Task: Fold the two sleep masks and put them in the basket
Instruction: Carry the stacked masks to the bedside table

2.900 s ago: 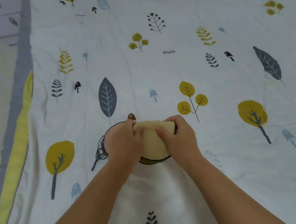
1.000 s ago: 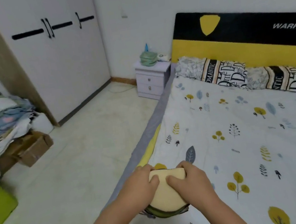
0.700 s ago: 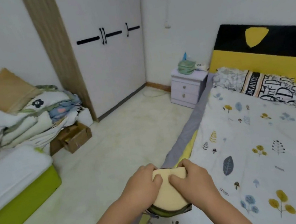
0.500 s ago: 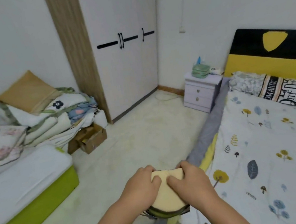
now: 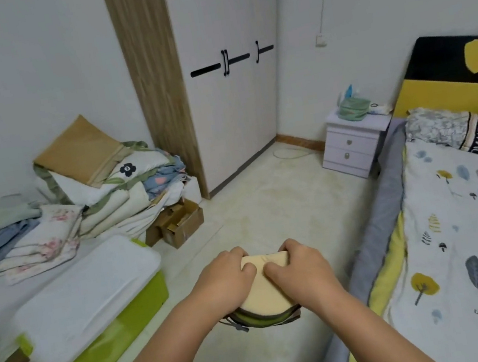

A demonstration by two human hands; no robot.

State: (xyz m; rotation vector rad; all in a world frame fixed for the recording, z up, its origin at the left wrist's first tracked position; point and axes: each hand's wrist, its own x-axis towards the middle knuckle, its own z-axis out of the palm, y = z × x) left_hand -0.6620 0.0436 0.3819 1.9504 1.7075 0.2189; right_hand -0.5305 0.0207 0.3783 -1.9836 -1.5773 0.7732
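A folded beige sleep mask [image 5: 263, 292] lies stacked on a folded green one with dark trim [image 5: 261, 320]. Both are held in the air over the floor, left of the bed. My left hand [image 5: 223, 280] grips the stack's left side, thumb on top. My right hand [image 5: 300, 269] grips its right side the same way. A dark strap end hangs from the green mask at lower left. No basket is in view.
The bed [image 5: 466, 238] with its leaf-print quilt runs along the right. A green bin with a white lid [image 5: 94, 300] stands on the left, piled bedding [image 5: 91, 185] and a cardboard box [image 5: 180, 221] behind it. Wardrobe [image 5: 226, 67] and lilac nightstand [image 5: 354, 143] stand at the back.
I have lifted the stacked masks off the quilt and turned left, away from the bed. The view now faces the floor, bin and wardrobe. Both hands keep the same grip.
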